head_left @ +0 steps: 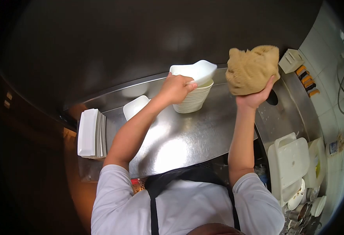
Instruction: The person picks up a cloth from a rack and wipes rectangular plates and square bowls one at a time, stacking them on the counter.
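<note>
My left hand (175, 89) grips the near rim of a white bowl (197, 71), fingers wrapped over its edge. This bowl is at the top of a tall stack of nested white bowls (191, 100); whether it touches the stack is unclear. A tan cloth (252, 70) is bunched in my right hand (256, 97), raised to the right of the stack. Part of another white dish (136, 106) shows behind my left forearm, on the steel counter (215, 129).
Stacked white rectangular plates (89, 133) stand at the counter's left end. A dark wall (140, 39) rises beyond. At right are a dark round hole (272, 98), a cream holder (291, 60), orange-black items (308, 82), white trays (293, 160) and used dishes (297, 196).
</note>
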{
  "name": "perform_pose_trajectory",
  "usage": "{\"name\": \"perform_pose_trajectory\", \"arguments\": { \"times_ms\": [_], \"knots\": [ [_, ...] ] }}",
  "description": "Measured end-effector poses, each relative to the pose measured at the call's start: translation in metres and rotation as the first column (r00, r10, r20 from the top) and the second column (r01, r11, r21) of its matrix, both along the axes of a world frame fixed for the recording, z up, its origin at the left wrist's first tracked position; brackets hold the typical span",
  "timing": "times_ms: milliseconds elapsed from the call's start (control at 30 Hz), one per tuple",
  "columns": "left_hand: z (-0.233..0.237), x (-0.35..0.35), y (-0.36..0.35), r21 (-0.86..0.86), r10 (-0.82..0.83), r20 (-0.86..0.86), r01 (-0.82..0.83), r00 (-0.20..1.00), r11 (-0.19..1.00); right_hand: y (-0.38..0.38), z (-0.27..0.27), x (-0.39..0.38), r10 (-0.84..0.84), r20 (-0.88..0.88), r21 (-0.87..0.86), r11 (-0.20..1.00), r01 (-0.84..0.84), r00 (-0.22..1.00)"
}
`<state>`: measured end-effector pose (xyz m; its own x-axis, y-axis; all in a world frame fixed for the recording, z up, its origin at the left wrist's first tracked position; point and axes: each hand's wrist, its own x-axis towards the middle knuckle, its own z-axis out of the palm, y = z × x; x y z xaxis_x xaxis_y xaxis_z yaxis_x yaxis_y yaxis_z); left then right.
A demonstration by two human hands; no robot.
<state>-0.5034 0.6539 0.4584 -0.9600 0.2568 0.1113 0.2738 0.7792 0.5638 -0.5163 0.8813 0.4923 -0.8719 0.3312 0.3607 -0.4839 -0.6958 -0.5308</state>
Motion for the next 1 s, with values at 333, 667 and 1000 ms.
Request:
{"name": "perform_pose_trajectory", "arguments": {
  "times_ms": [333,667,1000],
  "knots": [
    [-0.002,0.078,0.015,0.885,0.111,-0.293,0.226,0.950,0.407,-0.071,0.017,0.019,-0.143,-0.721,0.551,0.475,0.686,0.678],
    [-0.033,0.126,-0.035,0.838,0.414,-0.385,0.124,0.825,0.532,-0.138,-0.002,0.073,0.109,-0.768,0.610,0.426,0.668,0.631],
    [-0.062,0.137,-0.094,0.932,0.607,-0.244,0.010,0.757,0.362,-0.165,-0.079,0.100,0.680,0.350,0.564,0.397,-0.724,0.645]
  ]
}}
